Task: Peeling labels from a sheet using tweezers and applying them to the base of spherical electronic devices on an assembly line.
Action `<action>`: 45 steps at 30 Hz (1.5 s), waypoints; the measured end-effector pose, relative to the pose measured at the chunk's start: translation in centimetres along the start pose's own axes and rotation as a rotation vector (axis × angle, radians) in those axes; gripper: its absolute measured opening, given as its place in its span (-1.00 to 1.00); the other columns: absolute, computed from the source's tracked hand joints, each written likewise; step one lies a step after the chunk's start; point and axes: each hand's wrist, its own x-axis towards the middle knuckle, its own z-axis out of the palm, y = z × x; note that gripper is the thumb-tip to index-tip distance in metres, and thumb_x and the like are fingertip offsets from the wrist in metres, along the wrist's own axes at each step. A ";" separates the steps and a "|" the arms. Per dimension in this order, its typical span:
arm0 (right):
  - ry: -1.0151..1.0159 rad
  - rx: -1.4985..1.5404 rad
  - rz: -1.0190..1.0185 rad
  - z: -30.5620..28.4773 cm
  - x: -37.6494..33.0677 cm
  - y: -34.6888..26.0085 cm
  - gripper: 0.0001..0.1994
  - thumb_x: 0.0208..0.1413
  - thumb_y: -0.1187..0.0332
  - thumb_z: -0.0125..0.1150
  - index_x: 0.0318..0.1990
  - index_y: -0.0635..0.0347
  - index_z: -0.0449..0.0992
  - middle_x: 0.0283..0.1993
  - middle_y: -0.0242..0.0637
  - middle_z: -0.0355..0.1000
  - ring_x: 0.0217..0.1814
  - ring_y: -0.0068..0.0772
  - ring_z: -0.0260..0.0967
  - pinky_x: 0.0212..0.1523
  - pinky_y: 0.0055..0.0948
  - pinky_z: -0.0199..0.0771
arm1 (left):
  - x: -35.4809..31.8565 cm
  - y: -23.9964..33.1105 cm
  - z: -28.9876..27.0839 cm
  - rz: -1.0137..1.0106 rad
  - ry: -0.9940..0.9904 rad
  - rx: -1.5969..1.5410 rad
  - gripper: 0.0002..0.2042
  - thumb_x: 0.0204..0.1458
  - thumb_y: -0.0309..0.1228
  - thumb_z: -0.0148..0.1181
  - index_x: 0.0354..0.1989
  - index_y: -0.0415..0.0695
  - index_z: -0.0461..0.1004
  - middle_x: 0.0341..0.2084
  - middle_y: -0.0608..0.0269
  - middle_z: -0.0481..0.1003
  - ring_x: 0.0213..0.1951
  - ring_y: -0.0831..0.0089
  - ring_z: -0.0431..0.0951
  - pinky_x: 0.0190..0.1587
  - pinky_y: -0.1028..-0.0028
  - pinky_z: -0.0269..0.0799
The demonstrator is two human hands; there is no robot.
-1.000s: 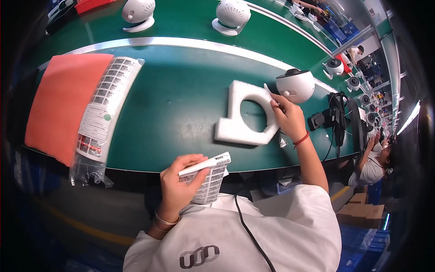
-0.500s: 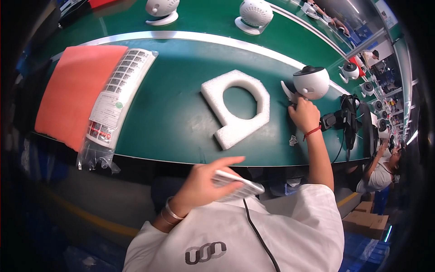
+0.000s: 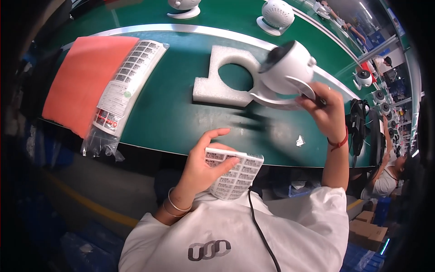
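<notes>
My right hand [image 3: 327, 109] grips a white ball-shaped device [image 3: 290, 70] by its curved stand. The device is tilted in the air over the bench, its dark round face toward the upper left. Part of the foam block behind it is hidden. That white foam block [image 3: 213, 88], with a large round hole, lies on the green bench. Near the bench's front edge my left hand [image 3: 197, 165] is closed on a stack of label sheets [image 3: 231, 186], thumb on top, printed rows facing up.
An orange sheet [image 3: 88, 81] and a plastic bag of printed labels [image 3: 129, 75] lie on the left of the green bench [image 3: 167, 113]. Black straps [image 3: 359, 122] sit at the right. More white devices [image 3: 277, 17] stand beyond the pale rail. A co-worker [image 3: 387, 179] is at far right.
My right hand has lifted the device and swung it left, tilting it. The foam block has turned and shifted slightly left. My left hand has turned the label sheets face up.
</notes>
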 end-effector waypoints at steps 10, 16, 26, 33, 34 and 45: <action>0.117 0.043 -0.075 4.3 4.2 -3.7 -0.60 -0.18 0.35 0.50 -0.14 0.20 0.52 -0.57 -0.47 0.22 -0.58 -0.66 0.05 -0.58 -0.60 0.07 | -0.8 -1.1 -0.5 0.269 0.243 0.089 -0.71 -0.07 -0.59 0.36 -0.15 -0.26 0.46 -0.41 0.22 0.60 -0.33 0.61 0.56 -0.24 0.60 0.46; -0.242 0.198 -0.282 7.6 -3.2 -5.7 -0.75 -0.15 0.26 0.45 -0.36 0.18 0.57 -0.46 -0.29 0.44 -0.50 -0.31 0.41 -0.52 -0.44 0.35 | -0.8 -1.2 -1.5 0.392 0.298 0.241 -0.85 -0.13 -0.57 0.41 -0.39 -0.27 0.55 -0.52 0.28 0.59 -0.46 0.67 0.54 -0.39 0.66 0.42; -0.208 0.612 -0.034 10.4 -5.0 -5.7 -0.80 -0.13 0.57 0.35 -0.29 0.28 0.54 -0.29 -0.26 0.44 -0.48 -0.55 0.31 -0.56 -0.58 0.24 | -0.5 -1.7 -1.5 0.310 0.257 0.046 -0.71 -0.11 -0.65 0.35 -0.21 -0.28 0.41 -0.44 0.16 0.59 -0.36 0.57 0.57 -0.26 0.61 0.47; 0.275 0.488 0.139 10.3 -5.5 -2.9 -0.72 0.28 0.34 -0.06 -0.36 0.30 0.54 -0.37 -0.29 0.39 -0.42 -0.56 0.24 -0.42 -0.55 0.18 | -0.3 -1.5 -1.6 0.320 0.324 0.091 -0.62 -0.07 -0.66 0.31 -0.06 -0.28 0.33 -0.37 0.11 0.60 -0.30 0.54 0.58 -0.22 0.58 0.48; 0.296 0.435 0.114 9.7 -5.6 -2.6 -0.69 0.29 0.30 -0.07 -0.38 0.31 0.52 -0.37 -0.30 0.38 -0.42 -0.55 0.23 -0.42 -0.53 0.18 | -0.2 -1.4 -1.6 0.320 0.325 0.091 -0.62 -0.07 -0.66 0.31 -0.06 -0.28 0.33 -0.37 0.11 0.60 -0.30 0.54 0.58 -0.22 0.58 0.48; -0.025 0.043 0.144 5.5 -8.7 -3.1 -0.66 -0.17 0.59 0.40 -0.13 0.28 0.58 -0.31 -0.18 0.51 -0.33 -0.36 0.47 -0.30 -0.54 0.44 | 0.4 -1.2 -1.9 0.375 0.335 0.234 -0.57 -0.04 -0.67 0.27 0.02 -0.29 0.28 -0.31 0.06 0.60 -0.26 0.51 0.59 -0.19 0.56 0.50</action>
